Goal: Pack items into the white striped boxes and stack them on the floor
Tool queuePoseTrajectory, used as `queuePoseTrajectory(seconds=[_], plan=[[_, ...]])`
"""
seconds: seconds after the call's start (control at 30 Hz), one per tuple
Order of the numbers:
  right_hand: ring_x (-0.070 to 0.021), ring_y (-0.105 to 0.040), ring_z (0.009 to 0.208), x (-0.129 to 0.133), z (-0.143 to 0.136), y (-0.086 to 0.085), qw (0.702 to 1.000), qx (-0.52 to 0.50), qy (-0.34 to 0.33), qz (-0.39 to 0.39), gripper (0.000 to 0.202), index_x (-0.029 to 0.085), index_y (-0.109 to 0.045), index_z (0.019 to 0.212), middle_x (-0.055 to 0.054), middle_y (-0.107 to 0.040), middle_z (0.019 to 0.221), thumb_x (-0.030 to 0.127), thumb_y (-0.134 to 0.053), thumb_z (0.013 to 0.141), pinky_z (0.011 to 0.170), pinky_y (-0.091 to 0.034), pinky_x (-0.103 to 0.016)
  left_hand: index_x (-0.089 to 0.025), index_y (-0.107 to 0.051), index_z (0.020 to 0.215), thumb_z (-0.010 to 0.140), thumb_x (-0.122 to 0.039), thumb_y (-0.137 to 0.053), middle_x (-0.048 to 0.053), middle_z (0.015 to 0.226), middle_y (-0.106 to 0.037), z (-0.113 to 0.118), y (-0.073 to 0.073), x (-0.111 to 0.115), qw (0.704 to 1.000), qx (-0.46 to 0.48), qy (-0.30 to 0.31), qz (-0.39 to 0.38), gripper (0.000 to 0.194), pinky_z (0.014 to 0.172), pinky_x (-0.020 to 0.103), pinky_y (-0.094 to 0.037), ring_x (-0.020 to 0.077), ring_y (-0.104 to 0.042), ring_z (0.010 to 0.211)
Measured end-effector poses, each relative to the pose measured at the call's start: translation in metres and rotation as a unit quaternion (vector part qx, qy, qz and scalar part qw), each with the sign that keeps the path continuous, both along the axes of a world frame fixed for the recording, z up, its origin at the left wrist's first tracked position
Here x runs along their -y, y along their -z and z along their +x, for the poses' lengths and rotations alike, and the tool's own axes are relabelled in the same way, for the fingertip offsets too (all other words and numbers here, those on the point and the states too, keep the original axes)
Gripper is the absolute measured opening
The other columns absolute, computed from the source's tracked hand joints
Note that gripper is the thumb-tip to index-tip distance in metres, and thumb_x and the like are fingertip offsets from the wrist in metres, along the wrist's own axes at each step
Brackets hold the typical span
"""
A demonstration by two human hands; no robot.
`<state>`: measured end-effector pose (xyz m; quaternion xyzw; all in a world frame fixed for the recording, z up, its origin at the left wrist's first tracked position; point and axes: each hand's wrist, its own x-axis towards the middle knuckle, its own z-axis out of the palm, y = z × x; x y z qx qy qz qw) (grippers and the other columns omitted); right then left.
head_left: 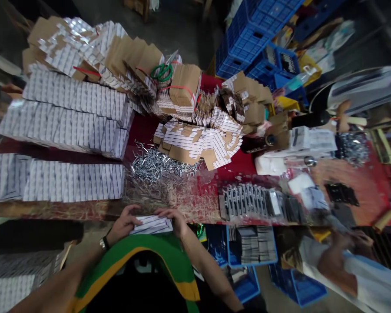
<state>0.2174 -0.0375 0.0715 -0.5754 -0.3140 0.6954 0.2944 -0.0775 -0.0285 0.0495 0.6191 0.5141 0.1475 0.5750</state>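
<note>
Close to my body, at the table's front edge, a small white box with dark stripes [152, 224] is held between my two hands. My left hand [124, 224] has its fingers closed on the box's left end. My right hand [174, 219] grips the box's right end and upper edge. Just beyond my hands is a heap of small metal pieces [156, 164] on the red table [195, 195]. Flat striped cartons [195, 141] lie fanned out behind the heap. Rows of striped boxes [73, 180] stand at the left.
Green-handled scissors [162, 72] rest on bundled cartons [184, 84] at the back. Packed metal parts [247, 201] line the front edge at right. Blue crates [252, 245] stand below the table, with more [244, 39] behind it. A co-worker's arm [337, 261] is at the far right.
</note>
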Motion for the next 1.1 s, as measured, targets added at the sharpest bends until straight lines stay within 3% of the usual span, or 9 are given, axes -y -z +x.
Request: queuePoseTrajectory(seconds=[0.13, 0.27, 0.43, 0.5, 0.6, 0.73, 0.87, 1.0, 1.1], plan=[[-0.0320, -0.076, 0.109, -0.008, 0.005, -0.003, 0.994, -0.014, -0.101, -0.048, 0.066, 0.025, -0.080, 0.118, -0.005, -0.083, 0.115, 0.042, -0.099, 0.057, 0.098, -0.059, -0.045, -0.026, -0.086, 0.115, 0.086, -0.066, -0.068, 0.014, 0.161, -0.060, 0.003, -0.018, -0.025, 0.996, 0.011, 0.082, -0.038, 0.052, 0.114, 0.052, -0.055, 0.0377, -0.064, 0.139], [-0.0319, -0.076, 0.098, -0.017, -0.001, 0.012, 0.982, 0.124, -0.137, -0.028, 0.052, 0.023, -0.082, 0.101, -0.003, -0.081, 0.094, 0.041, -0.099, 0.055, 0.097, -0.060, -0.047, -0.026, -0.086, 0.109, 0.074, -0.057, -0.078, 0.011, 0.113, -0.084, 0.020, -0.022, -0.058, 0.975, -0.129, 0.164, -0.076, 0.048, 0.094, 0.042, -0.061, 0.0349, -0.078, 0.107], [-0.0284, -0.073, 0.109, -0.031, 0.000, 0.025, 0.977, 0.097, 0.188, 0.020, 0.058, 0.024, -0.075, 0.122, -0.008, -0.080, 0.113, 0.068, -0.075, 0.083, 0.098, -0.061, -0.044, -0.024, -0.084, 0.100, 0.092, -0.058, -0.060, 0.009, 0.104, -0.085, 0.057, -0.001, -0.065, 0.986, -0.160, 0.033, -0.014, 0.043, 0.090, 0.038, -0.058, 0.0307, -0.078, 0.097], [-0.0275, -0.074, 0.102, -0.042, 0.006, 0.029, 0.976, 0.029, 0.214, 0.027, 0.060, 0.023, -0.072, 0.124, -0.008, -0.080, 0.110, 0.069, -0.073, 0.085, 0.090, -0.062, -0.042, -0.021, -0.081, 0.100, 0.102, -0.055, -0.045, 0.010, 0.104, -0.084, 0.081, 0.014, -0.066, 0.989, -0.146, 0.005, 0.010, 0.050, 0.088, 0.037, -0.059, 0.0283, -0.077, 0.096], [-0.0289, -0.071, 0.107, -0.062, 0.015, 0.037, 0.978, 0.175, 0.071, 0.083, 0.040, 0.020, -0.076, 0.111, -0.010, -0.079, 0.113, 0.055, -0.073, 0.091, 0.096, -0.060, -0.043, -0.018, -0.079, 0.099, 0.103, -0.041, -0.043, 0.014, 0.102, -0.082, 0.113, 0.038, -0.083, 0.971, -0.226, 0.022, 0.076, 0.043, 0.091, 0.038, -0.058, 0.0288, -0.075, 0.099], [-0.0346, -0.061, 0.130, -0.070, 0.033, 0.049, 0.883, 0.430, -0.168, 0.085, 0.026, 0.019, -0.080, 0.114, -0.015, -0.071, 0.141, 0.032, -0.063, 0.100, 0.114, -0.047, -0.051, -0.013, -0.077, 0.096, 0.094, -0.032, -0.054, 0.024, 0.103, -0.075, 0.123, 0.063, -0.127, 0.929, -0.348, 0.002, 0.123, 0.030, 0.097, 0.047, -0.053, 0.0370, -0.069, 0.108], [-0.0335, -0.058, 0.134, -0.046, 0.092, 0.052, 0.863, 0.434, -0.219, 0.139, 0.032, 0.026, -0.080, 0.125, -0.012, -0.073, 0.138, 0.044, -0.066, 0.103, 0.116, -0.045, -0.050, -0.015, -0.072, 0.083, 0.089, -0.025, -0.054, 0.022, 0.097, -0.071, 0.113, 0.081, -0.144, 0.926, -0.349, 0.045, 0.138, 0.022, 0.099, 0.047, -0.051, 0.0365, -0.067, 0.108], [-0.0356, -0.056, 0.136, -0.008, 0.190, 0.043, 0.770, 0.635, 0.021, -0.051, 0.042, 0.016, -0.071, 0.141, -0.023, -0.065, 0.144, 0.033, -0.051, 0.108, 0.116, -0.044, -0.055, -0.016, -0.073, 0.086, 0.090, -0.035, -0.058, 0.017, 0.098, -0.069, 0.108, 0.092, -0.107, 0.928, -0.337, -0.005, 0.162, 0.025, 0.104, 0.048, -0.050, 0.0363, -0.064, 0.112], [-0.0407, -0.041, 0.152, 0.011, 0.238, 0.047, 0.739, 0.662, 0.046, -0.117, 0.048, 0.021, -0.063, 0.151, -0.024, -0.046, 0.165, 0.021, -0.052, 0.105, 0.121, -0.034, -0.064, -0.016, -0.077, 0.097, 0.093, -0.041, -0.060, 0.018, 0.116, -0.067, 0.127, 0.083, -0.073, 0.923, -0.313, -0.112, 0.192, 0.031, 0.114, 0.052, -0.047, 0.0369, -0.061, 0.124]])
